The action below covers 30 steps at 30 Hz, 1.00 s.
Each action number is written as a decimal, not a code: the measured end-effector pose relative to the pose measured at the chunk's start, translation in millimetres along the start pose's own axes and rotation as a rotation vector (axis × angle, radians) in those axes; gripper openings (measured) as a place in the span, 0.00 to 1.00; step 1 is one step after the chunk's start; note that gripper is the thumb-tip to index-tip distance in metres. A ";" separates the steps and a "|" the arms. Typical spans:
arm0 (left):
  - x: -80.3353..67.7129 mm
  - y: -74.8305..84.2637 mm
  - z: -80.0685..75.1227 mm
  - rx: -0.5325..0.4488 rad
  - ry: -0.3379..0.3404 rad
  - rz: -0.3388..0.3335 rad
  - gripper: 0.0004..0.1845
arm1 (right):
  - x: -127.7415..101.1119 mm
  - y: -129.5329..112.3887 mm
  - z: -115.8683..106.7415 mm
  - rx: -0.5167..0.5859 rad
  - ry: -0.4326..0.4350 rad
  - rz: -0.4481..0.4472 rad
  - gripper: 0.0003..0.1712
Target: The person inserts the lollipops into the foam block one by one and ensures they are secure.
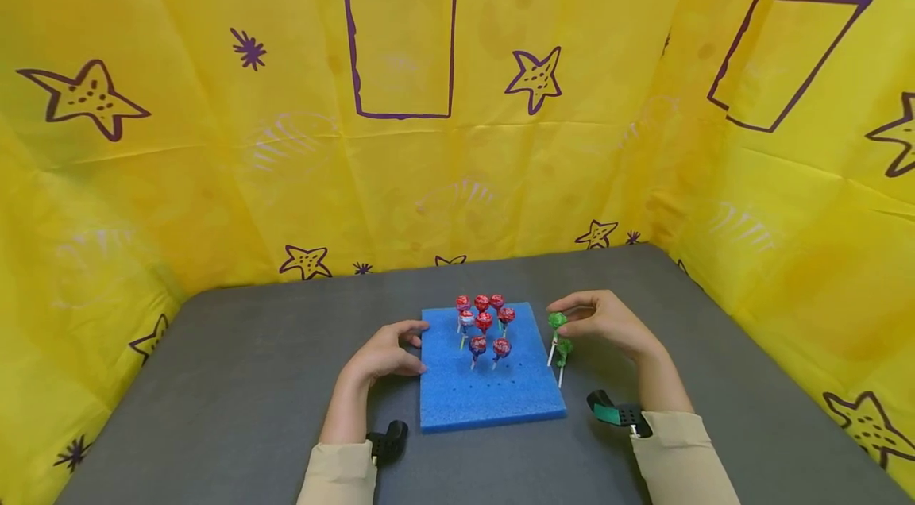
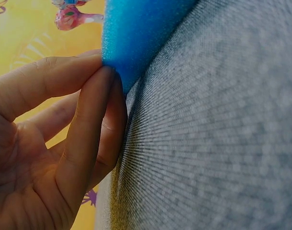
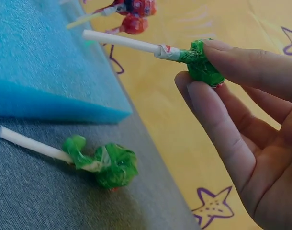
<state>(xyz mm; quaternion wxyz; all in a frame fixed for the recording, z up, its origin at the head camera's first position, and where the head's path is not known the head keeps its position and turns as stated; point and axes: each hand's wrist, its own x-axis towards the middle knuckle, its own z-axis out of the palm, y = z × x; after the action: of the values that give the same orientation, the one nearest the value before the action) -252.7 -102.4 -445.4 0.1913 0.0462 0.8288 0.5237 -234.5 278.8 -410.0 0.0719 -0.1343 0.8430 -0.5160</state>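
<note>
A blue foam block [image 1: 500, 402] lies on the table with several red-wrapped lollipops [image 1: 483, 321] standing in it. At its left edge, the fingertips of my left hand [image 1: 386, 348] touch the foam, thumb and forefinger apart along that side. The left wrist view shows these fingers bent against the foam edge [image 2: 136, 33]. Beyond the block's right side, my right hand [image 1: 608, 322] pinches a green-wrapped lollipop [image 3: 203, 64] by its candy end, its white stick pointing toward the block. Below that, a second green lollipop [image 3: 115, 165] lies on the table beside the foam.
Small holes [image 1: 489, 386] dot the foam's front part. The dark grey table [image 1: 243, 378] reaches back to yellow cloth walls [image 1: 400, 195] with purple drawings. Black wrist straps [image 1: 389, 441] sit at both wrists.
</note>
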 end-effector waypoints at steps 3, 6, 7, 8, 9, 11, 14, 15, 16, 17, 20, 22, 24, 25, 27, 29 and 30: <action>-1.6 0.6 -0.3 0.013 0.005 -0.004 0.36 | 1.4 -3.4 3.7 0.008 -0.010 -0.012 0.25; -2.0 1.0 0.1 0.019 0.007 -0.005 0.36 | 2.4 -5.8 6.8 0.004 -0.015 -0.022 0.25; -1.8 1.1 0.2 0.020 0.007 -0.006 0.36 | 2.9 -6.3 7.7 0.005 -0.015 -0.024 0.25; -1.6 1.0 0.3 0.021 0.008 -0.007 0.36 | 3.4 -6.9 8.6 0.007 -0.016 -0.024 0.25; -1.3 0.8 0.4 0.022 0.008 -0.007 0.36 | 4.0 -7.4 9.6 0.009 -0.017 -0.023 0.25; -0.6 0.7 0.6 0.024 0.009 -0.009 0.36 | 5.3 -8.3 11.9 0.014 -0.020 -0.022 0.25; 0.5 0.5 0.9 0.025 0.013 -0.009 0.36 | 7.3 -9.9 15.5 0.017 -0.018 -0.023 0.24; 0.6 0.6 0.9 0.027 0.014 -0.008 0.36 | 8.2 -10.0 16.8 0.014 -0.016 -0.027 0.24; 0.6 0.3 1.0 0.028 0.015 -0.007 0.36 | 8.9 -10.3 18.4 0.014 -0.015 -0.031 0.23; 0.5 0.3 1.2 0.028 0.017 -0.006 0.36 | 9.6 -10.4 19.7 0.012 -0.015 -0.036 0.24; -0.2 0.4 0.9 0.030 0.018 -0.002 0.36 | 12.0 -10.0 24.1 0.012 -0.018 -0.058 0.25; -0.3 0.7 1.0 0.027 0.017 -0.004 0.36 | 12.9 -10.2 27.0 0.017 -0.022 -0.069 0.24; -0.3 1.0 0.8 0.023 0.014 -0.006 0.36 | 13.9 -10.1 29.7 0.023 -0.026 -0.080 0.23; -0.1 0.9 0.7 0.022 0.012 -0.006 0.36 | 14.2 -10.2 31.0 0.023 -0.026 -0.081 0.23; -0.1 0.8 0.5 0.021 0.008 -0.010 0.36 | 15.1 -11.0 33.1 0.027 -0.024 -0.086 0.22; 0.1 1.1 0.3 0.021 0.009 -0.013 0.36 | 16.1 -11.3 34.9 0.021 -0.025 -0.093 0.22; 0.4 0.8 0.4 0.022 0.010 -0.014 0.36 | 16.4 -11.8 35.9 0.019 -0.024 -0.091 0.21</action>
<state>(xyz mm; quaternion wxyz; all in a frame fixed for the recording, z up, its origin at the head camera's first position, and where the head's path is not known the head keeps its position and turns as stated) -253.1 -101.6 -444.9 0.1904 0.0400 0.8358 0.5135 -239.1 238.2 -415.7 0.0598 -0.1782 0.8301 -0.5250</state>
